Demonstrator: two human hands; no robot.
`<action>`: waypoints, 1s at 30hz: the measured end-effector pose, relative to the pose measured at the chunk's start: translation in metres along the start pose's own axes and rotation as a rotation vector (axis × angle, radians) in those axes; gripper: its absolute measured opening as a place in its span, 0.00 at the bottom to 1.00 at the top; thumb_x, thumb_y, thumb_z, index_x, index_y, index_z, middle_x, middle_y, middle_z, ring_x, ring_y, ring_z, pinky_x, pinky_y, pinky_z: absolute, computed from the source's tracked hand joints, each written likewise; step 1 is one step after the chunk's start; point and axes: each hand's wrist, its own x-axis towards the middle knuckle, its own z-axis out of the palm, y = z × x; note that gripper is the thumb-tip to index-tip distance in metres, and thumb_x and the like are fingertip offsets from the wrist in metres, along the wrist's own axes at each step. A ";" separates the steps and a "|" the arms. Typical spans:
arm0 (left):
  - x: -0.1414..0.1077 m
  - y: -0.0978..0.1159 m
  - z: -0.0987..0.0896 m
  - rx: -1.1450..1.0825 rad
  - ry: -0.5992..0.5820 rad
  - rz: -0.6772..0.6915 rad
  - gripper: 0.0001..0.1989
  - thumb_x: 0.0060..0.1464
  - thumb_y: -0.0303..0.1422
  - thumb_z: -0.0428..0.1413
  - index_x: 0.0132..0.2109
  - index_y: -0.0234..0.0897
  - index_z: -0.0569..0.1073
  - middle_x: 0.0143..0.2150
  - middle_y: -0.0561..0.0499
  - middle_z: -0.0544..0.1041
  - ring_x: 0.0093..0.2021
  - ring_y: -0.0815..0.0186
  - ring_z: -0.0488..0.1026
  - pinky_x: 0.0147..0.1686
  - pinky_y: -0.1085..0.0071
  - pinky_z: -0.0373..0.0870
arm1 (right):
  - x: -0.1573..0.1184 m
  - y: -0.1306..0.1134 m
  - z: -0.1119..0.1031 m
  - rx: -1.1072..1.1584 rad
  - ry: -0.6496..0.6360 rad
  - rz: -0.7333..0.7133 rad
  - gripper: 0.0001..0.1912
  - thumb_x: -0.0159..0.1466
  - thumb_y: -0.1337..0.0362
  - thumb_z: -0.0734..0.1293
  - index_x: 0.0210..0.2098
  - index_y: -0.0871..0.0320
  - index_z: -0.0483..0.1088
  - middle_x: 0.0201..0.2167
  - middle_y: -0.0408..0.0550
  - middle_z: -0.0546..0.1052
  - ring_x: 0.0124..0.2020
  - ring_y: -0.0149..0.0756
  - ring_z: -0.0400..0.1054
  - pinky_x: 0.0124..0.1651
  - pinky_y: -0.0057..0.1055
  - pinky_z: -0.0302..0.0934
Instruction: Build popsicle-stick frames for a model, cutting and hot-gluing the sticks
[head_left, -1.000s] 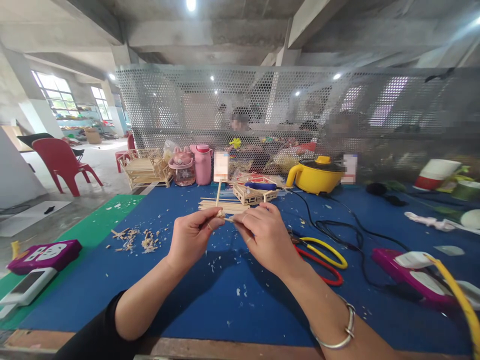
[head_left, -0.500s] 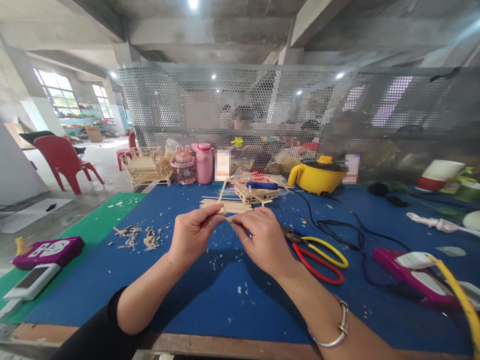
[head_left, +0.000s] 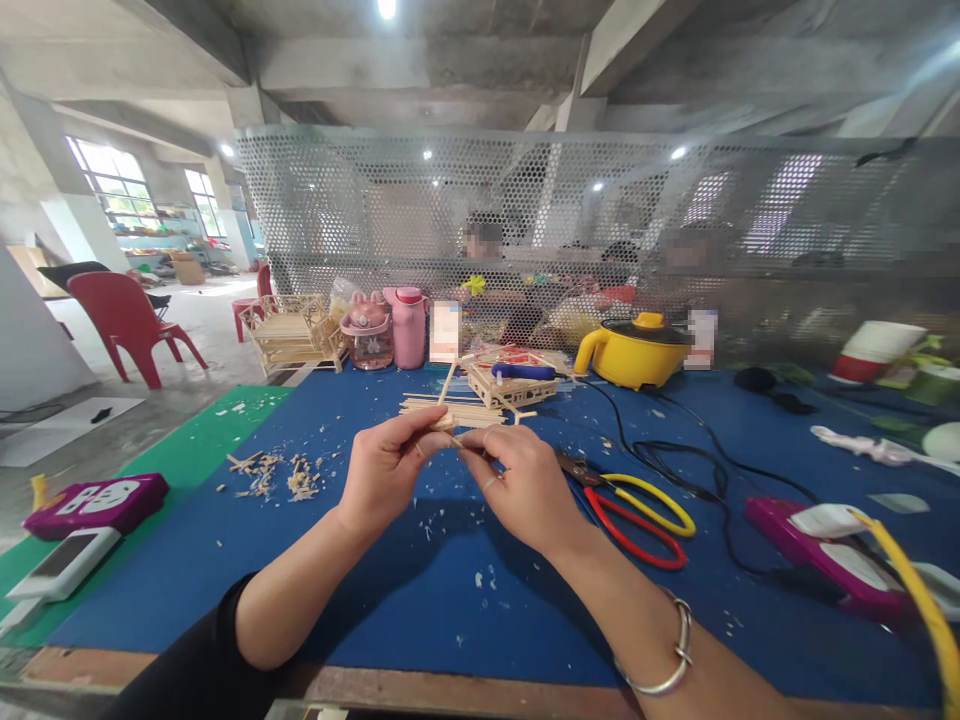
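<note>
Above the middle of the blue table mat, my left hand (head_left: 390, 462) is closed in a pinch on a pale wooden stick piece (head_left: 444, 421). My right hand (head_left: 521, 480) meets it from the other side, thumb and fingertips pinched on a thin end of the same piece. Thin sticks (head_left: 448, 381) rise beyond the fingertips; whether they all join the held piece I cannot tell. Just past the hands lies a bundle of loose wooden sticks (head_left: 415, 405). Behind that, a blue-handled tool (head_left: 525, 371) with a cord rests on a small wooden stick frame (head_left: 486, 390).
Pliers with red and yellow handles (head_left: 637, 515) lie right of my right hand, near black cables (head_left: 675, 462). Wood scraps (head_left: 259, 474) lie left. A yellow pot (head_left: 637, 352), pink bottle (head_left: 409, 330) and perforated screen (head_left: 360, 200) stand behind. Purple power strips (head_left: 832, 565) flank the mat.
My right fingers have shifted slightly and curl more around the piece. A stick end beyond my right hand has changed its angle. My left hand stays almost in place.
</note>
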 end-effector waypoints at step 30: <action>-0.010 0.019 0.001 -0.188 -0.200 -0.032 0.11 0.54 0.31 0.57 0.44 0.34 0.75 0.39 0.46 0.81 0.37 0.64 0.79 0.38 0.71 0.76 | 0.004 -0.011 -0.020 0.304 0.248 -0.035 0.05 0.55 0.70 0.69 0.31 0.54 0.73 0.29 0.42 0.79 0.31 0.33 0.74 0.36 0.31 0.70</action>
